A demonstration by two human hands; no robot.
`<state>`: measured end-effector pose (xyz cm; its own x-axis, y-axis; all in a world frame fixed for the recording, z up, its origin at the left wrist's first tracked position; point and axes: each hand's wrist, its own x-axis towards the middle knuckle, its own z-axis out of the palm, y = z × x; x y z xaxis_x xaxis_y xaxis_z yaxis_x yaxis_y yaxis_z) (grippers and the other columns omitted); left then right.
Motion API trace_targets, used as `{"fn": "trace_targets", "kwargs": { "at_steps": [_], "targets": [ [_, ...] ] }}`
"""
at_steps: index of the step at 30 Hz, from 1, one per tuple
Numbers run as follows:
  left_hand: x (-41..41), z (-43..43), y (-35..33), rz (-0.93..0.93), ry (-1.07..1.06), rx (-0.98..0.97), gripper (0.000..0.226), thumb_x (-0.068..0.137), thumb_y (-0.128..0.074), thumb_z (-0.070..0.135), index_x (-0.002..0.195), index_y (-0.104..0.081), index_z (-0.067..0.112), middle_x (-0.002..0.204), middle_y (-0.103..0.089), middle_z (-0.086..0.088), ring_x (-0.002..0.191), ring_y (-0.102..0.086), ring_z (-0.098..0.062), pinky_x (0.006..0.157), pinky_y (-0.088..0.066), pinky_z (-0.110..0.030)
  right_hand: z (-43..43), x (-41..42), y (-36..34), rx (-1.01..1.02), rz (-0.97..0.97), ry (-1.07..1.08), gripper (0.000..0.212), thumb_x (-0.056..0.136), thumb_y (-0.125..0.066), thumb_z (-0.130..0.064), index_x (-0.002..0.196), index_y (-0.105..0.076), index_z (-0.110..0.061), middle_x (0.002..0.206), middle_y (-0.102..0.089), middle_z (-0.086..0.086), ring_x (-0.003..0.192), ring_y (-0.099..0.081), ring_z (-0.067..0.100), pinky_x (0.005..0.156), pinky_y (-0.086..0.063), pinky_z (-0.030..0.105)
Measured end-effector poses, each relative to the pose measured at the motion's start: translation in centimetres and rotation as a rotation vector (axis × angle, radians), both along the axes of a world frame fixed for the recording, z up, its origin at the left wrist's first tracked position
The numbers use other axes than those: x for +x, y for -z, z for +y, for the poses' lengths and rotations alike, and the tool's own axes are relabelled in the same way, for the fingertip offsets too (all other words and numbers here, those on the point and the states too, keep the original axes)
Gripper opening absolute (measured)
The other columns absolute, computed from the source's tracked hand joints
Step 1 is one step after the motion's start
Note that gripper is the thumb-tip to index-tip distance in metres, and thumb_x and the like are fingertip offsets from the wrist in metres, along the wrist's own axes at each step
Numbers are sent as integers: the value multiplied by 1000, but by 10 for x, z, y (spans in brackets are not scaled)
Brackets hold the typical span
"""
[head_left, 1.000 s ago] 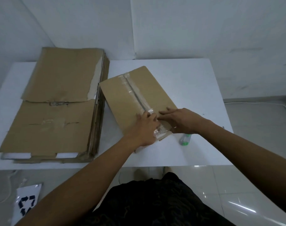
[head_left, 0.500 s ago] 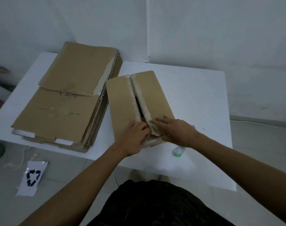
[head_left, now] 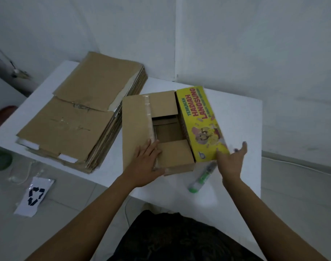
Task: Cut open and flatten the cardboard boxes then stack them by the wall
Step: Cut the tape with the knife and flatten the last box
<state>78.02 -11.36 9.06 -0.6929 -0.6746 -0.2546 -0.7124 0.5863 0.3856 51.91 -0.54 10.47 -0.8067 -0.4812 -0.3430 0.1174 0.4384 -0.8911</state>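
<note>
A brown cardboard box [head_left: 135, 129] lies on the white table [head_left: 236, 129] with its top seam split. Its right flap [head_left: 200, 121], printed yellow inside, is swung open to the right. The left flap lies flat, with a strip of clear tape along its edge. My left hand [head_left: 146, 162] rests flat on the near end of that left flap. My right hand [head_left: 231, 161] is open, its fingers spread against the near edge of the yellow flap. A green and white cutter [head_left: 201, 178] lies on the table between my hands.
A stack of flattened cardboard [head_left: 76, 117] fills the left part of the table, up to the white wall [head_left: 236, 44]. On the floor at the left lies a white sheet with a recycling symbol [head_left: 35, 195]. A cable runs along the floor at the right.
Both hands were pressed at the near end of the taped seam. The seam has parted, and my right hand has swung the right flap outward, showing its yellow print. The view has tilted.
</note>
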Motion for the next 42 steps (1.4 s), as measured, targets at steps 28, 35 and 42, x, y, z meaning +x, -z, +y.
{"fn": "trace_targets", "kwargs": {
  "at_steps": [28,35,42],
  "targets": [
    [131,-27,-51,-355,-491,47,61,98,-48,53,154,-28,39,167,-1,-4,151,-5,-38,112,-27,-64,-21,4,30,381,777,-1291,93,85,-43,-73,158,2,-38,164,18,-15,150,23,31,117,-13,66],
    [71,-58,-65,-43,-337,-160,52,95,-58,27,143,-44,11,160,-27,-12,146,-27,-29,117,-29,-48,1,25,13,216,859,-864,80,81,-78,-34,150,-39,-21,163,-22,10,149,-18,39,111,-31,58],
    [22,-86,-57,-130,9,179,62,100,-50,44,154,-31,19,147,-50,-12,132,-50,-29,109,-40,-41,20,96,3,44,-225,-219,14,99,-60,-29,106,-52,-20,111,-60,3,102,-64,25,86,-56,45]
  ]
}}
